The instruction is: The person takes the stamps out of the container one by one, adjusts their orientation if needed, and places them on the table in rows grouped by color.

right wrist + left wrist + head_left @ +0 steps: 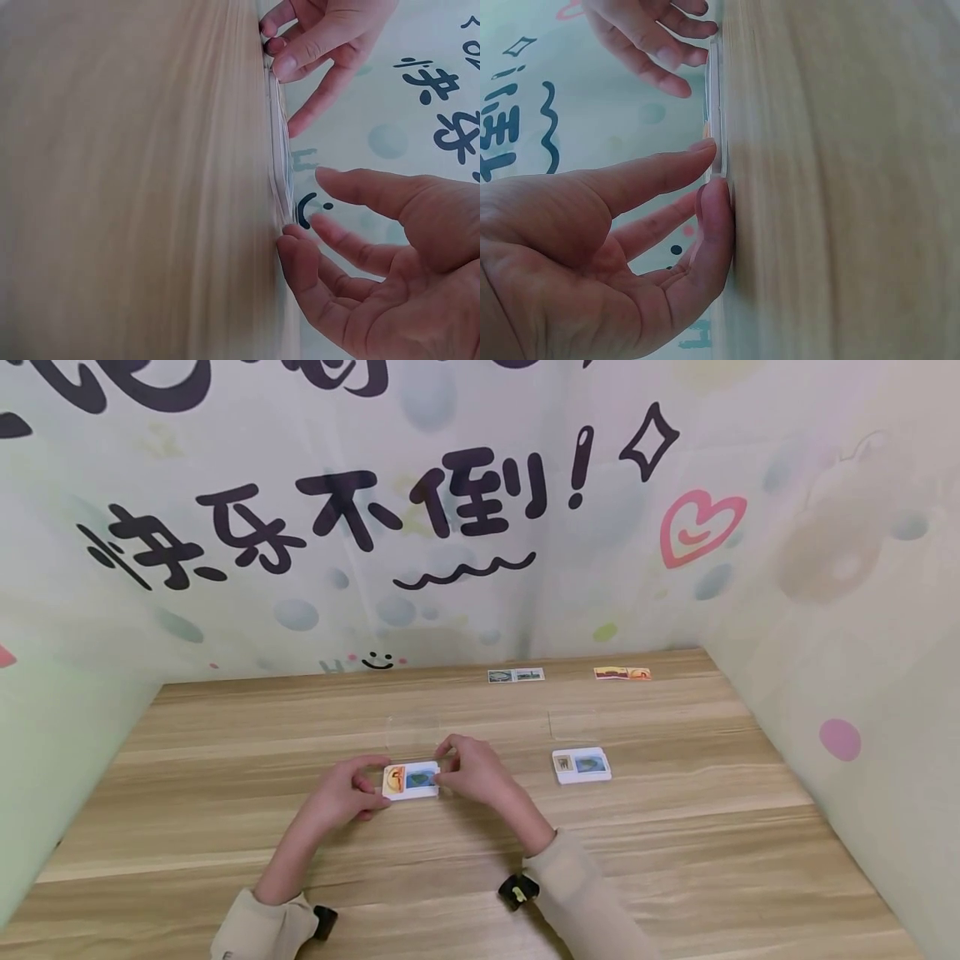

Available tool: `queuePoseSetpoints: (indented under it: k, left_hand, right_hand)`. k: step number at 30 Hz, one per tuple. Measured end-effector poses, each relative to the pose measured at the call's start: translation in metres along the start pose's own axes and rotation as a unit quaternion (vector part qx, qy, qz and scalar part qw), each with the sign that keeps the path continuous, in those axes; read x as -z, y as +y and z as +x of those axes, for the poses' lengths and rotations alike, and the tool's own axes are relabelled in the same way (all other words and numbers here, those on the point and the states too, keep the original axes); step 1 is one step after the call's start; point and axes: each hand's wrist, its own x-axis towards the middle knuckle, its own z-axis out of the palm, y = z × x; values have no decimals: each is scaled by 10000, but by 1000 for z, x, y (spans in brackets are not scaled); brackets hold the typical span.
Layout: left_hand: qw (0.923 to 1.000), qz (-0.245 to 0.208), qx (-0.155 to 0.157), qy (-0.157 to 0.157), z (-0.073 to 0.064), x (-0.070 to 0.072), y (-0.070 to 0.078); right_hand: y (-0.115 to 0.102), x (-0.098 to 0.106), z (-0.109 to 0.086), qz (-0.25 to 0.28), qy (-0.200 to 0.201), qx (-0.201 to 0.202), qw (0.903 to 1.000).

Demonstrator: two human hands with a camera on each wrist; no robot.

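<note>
A white shallow case (pixel 411 794) lies on the table, an orange stamp (pixel 393 779) at its left and a blue-green stamp (pixel 420 777) at its right. My left hand (pixel 345 789) grips the left end, thumb along the near edge and a finger at the far edge. At the right end is my right hand (pixel 476 768), its fingers loosely bent. In the right wrist view its fingertips (pixel 298 259) are at the case's end, while the thumb (pixel 360 186) stands off. Edge-on in the left wrist view, the case (pixel 715 97) sits low against the wood.
To the right lies another white case (pixel 585 777) with two stamps. Behind the cases are two clear rectangular sheets, one left (pixel 412 731) and one right (pixel 573 727). A grey-green stamp pair (pixel 516 675) and an orange-yellow pair (pixel 622 673) lie near the back wall.
</note>
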Motion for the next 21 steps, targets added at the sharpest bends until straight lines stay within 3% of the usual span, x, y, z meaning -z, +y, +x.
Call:
queuePoseSetpoints:
  k: [9,21]
  left_hand:
    - [10000,-9,20,25,-1,-1,1]
    - [10000,-15,43,49,-1,-1,1]
  right_hand:
    - [0,-6,3,233,226,-187,9993]
    - [4,-14,8,9,528,-441,9976]
